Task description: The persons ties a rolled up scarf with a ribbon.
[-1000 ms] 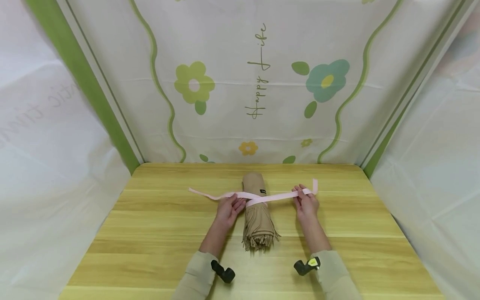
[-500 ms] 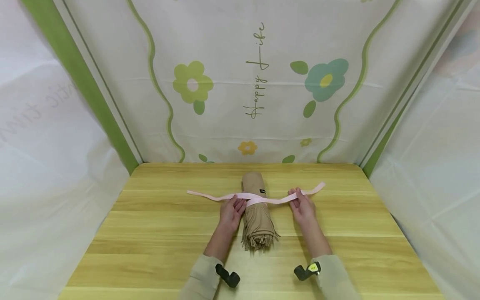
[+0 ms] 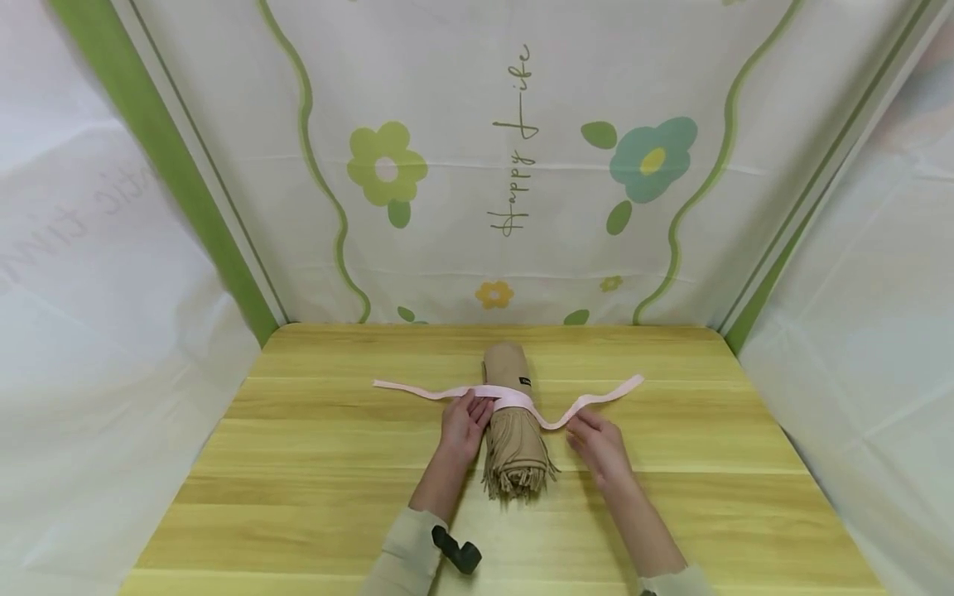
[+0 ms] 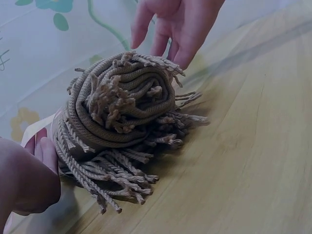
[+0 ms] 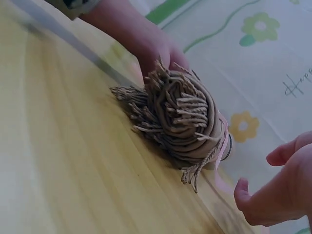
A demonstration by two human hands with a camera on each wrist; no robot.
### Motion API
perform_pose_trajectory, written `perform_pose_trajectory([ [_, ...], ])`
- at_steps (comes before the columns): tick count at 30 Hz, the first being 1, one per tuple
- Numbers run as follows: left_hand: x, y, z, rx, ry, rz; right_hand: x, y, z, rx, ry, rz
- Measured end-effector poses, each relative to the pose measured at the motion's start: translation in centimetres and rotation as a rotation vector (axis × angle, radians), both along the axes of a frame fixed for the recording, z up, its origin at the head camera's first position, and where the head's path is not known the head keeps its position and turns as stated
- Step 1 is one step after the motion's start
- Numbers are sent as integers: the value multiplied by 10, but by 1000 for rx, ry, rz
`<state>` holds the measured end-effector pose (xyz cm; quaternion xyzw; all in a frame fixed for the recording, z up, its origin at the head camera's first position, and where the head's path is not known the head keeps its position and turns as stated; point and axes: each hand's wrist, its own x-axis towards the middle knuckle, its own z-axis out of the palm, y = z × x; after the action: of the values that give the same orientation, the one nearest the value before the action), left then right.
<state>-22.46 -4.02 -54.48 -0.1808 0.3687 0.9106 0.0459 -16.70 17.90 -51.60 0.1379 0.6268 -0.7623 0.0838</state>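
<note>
A rolled beige scarf [image 3: 514,443] with fringed ends lies lengthwise on the table. Around its middle runs a pink ribbon [image 3: 514,397], whose two loose ends stretch out left and right. At the scarf's left side my left hand [image 3: 464,426] pinches the ribbon, thumb on top and fingers close to the roll. Right of the scarf, my right hand [image 3: 599,447] is just below the ribbon's right length, thumb and fingers apart in the right wrist view. The fringed end [image 4: 117,97] faces the left wrist camera; the left fingertips are partly hidden there.
The wooden table [image 3: 313,463] extends on both sides of the scarf. Behind it hangs a white curtain [image 3: 447,232] with printed flowers, and more white sheets [image 3: 857,331] close off the sides. A black camera [image 3: 457,550] is strapped to the left sleeve.
My right hand has let go of the ribbon and moved down and slightly left. The ribbon's right part has gone from taut to slack and wavy. My left hand has shifted slightly right.
</note>
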Motion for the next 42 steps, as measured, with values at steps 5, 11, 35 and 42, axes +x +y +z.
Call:
perform_pose_trajectory([
  [5,0,-1,4,-6,3,-2,10,-6,3,25,-26,106],
  [11,-2,-1,3,3,-12,2,2,-14,-12,-140,-90,297],
  [35,-1,6,0,-51,43,-23,-60,-57,-13,-274,-89,-210],
  [42,-3,7,1,-147,40,-27,-64,-62,-10,-284,43,-249],
])
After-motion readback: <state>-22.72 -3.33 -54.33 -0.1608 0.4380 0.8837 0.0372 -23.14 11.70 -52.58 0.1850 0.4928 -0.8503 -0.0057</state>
